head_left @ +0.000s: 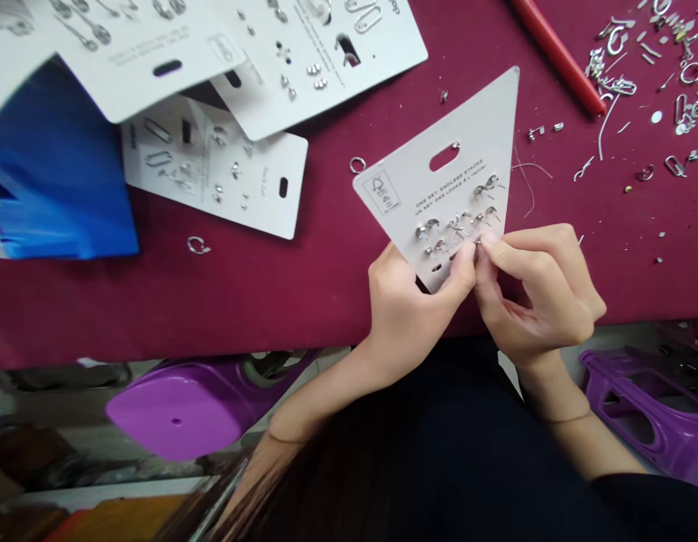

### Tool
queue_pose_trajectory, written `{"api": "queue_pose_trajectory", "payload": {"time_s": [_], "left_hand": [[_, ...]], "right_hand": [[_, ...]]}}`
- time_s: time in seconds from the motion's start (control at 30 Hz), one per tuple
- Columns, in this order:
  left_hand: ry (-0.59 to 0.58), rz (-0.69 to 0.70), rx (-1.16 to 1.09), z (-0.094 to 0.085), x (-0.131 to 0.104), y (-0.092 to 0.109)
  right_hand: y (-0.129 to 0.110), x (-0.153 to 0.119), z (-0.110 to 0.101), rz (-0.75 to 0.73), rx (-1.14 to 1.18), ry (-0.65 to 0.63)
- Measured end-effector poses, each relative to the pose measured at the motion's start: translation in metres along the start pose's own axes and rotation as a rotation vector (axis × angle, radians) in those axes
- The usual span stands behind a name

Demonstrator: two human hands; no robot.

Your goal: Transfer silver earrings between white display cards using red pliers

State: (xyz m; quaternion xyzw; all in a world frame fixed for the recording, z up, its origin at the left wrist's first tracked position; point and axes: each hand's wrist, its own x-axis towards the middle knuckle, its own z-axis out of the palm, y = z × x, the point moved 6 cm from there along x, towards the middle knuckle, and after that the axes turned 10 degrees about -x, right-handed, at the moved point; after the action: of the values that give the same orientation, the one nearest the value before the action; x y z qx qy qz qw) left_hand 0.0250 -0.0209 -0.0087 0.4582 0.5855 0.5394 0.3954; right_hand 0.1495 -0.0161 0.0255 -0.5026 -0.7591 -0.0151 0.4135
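Observation:
My left hand (413,301) grips the lower edge of a white earring card (402,177), its thumb lying across the face. Printed text, a hanging slot and several silver stud earrings (455,223) show on the card, which is tilted over the table. At the card's lower right edge, my right hand (534,286) pinches a tiny metal piece between thumb and forefinger, against the left thumb tip. Most of that piece is hidden by the fingertips, so its kind is unclear.
More earring cards (269,192) overlap at the upper left beside a blue plastic packet (60,173). A red stick-like tool (563,56) lies at the upper right, near scattered silver jewellery pieces (617,86). Purple stools (179,410) stand below the maroon table (258,301).

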Motion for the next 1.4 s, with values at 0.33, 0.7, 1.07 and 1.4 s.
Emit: {"api": "queue_pose_trajectory", "payload": {"time_s": [0.33, 0.7, 1.07, 1.4], "left_hand": [[-0.006, 0.038, 0.048, 0.000, 0.001, 0.002], [-0.042, -0.017, 0.033, -0.002, 0.003, 0.002], [-0.064, -0.104, -0.056, 0.002, 0.002, -0.003], [-0.054, -0.089, -0.085, 0.002, 0.003, -0.002]], "right_hand": [[0.006, 0.003, 0.004, 0.107, 0.067, -0.170], [0.000, 0.001, 0.003, -0.022, 0.047, -0.066], [0.001, 0.001, 0.006, 0.020, 0.014, -0.112], [0.011, -0.004, 0.006, 0.157, 0.096, -0.128]]}}
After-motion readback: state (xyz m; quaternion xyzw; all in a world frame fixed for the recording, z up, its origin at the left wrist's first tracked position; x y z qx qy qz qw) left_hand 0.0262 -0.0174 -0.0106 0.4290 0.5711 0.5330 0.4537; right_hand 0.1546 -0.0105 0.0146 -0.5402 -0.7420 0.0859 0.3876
